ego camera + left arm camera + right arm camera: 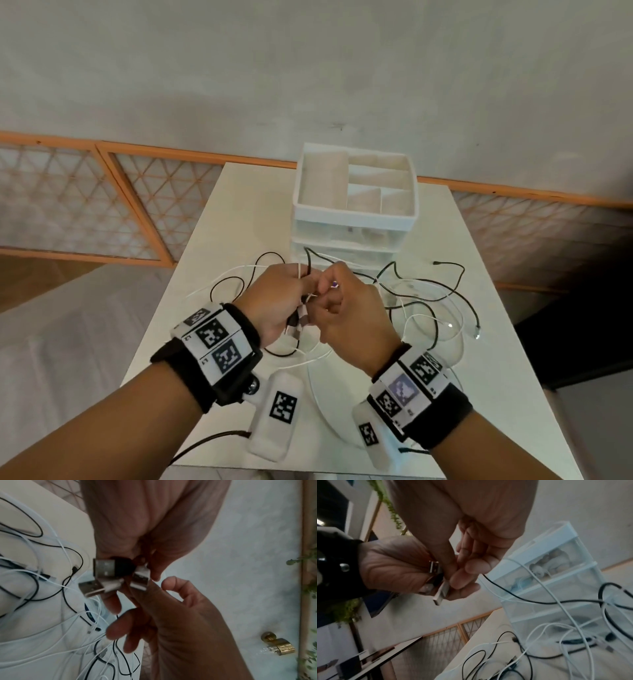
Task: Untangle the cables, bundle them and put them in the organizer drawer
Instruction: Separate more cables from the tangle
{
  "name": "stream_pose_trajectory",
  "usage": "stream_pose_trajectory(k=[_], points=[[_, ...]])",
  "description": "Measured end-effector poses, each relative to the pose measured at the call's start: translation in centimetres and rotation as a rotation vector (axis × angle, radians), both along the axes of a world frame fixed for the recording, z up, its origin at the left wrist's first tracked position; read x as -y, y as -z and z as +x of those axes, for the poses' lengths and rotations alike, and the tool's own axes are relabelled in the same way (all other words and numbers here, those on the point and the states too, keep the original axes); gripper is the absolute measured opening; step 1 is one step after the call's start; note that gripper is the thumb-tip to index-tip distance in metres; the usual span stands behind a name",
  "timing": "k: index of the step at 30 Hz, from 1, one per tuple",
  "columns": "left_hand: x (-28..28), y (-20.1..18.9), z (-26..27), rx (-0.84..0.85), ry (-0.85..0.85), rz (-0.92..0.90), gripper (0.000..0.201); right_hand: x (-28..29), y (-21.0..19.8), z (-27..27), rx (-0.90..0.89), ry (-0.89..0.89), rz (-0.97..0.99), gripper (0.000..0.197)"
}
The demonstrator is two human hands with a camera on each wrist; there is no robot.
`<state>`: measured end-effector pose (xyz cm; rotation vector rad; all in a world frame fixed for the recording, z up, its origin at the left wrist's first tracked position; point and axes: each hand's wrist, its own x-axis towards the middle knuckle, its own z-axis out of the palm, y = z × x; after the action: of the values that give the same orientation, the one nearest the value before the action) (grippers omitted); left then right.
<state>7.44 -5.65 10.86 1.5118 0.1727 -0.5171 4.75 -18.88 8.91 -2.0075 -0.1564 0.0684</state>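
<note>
1. While we hold our two hands close together above the middle of the counter (219, 219), our left hand (274, 301) has its grip clenched round a bunch of USB plugs (109, 574), one black and the others white.
2. Our right hand (346, 318) pinches one white plug (441, 593) of this bunch between the thumb and the fingers, so its grip is also grasping.
3. From the plugs the cables (428, 298), black and white, hang down to the counter and lie there in loose, crossed loops, to the left, to the right and near us under the hands.
4. At the far side of the counter the organizer (356, 205) stands, white, with a tray of compartments on top and clear drawers (553, 585) below; the drawers look closed.
5. Some cable loops touch the front of the organizer.
6. On each wrist we wear a black band with printed markers (219, 346).
</note>
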Motion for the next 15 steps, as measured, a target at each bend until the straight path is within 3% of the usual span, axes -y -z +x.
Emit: stream_pose_trajectory(k=[3, 5, 8, 12, 15], points=[[-0.4, 0.2, -0.2, 0.064, 0.027, 0.084, 0.019, 0.8, -0.8, 0.6, -0.025, -0.003, -0.114, 0.035], [-0.8, 0.1, -0.3, 0.161, 0.102, 0.218, 0.016, 1.8, -0.9, 1.2, -0.109, -0.097, -0.207, 0.039], [-2.2, -1.3, -0.2, 0.287, 0.105, 0.235, 0.018, 3.6, 0.7, 2.2, -0.261, -0.225, -0.346, 0.025], [-5.4, -4.7, 0.3, 0.395, -0.131, 0.185, 0.014, 9.0, 4.8, 4.0, -0.499, 0.029, -0.451, 0.028], [-6.7, -5.8, 0.3, 0.46, -0.123, 0.361, 0.01, 13.7, 4.6, 6.3, -0.523, 0.333, -0.455, 0.034]])
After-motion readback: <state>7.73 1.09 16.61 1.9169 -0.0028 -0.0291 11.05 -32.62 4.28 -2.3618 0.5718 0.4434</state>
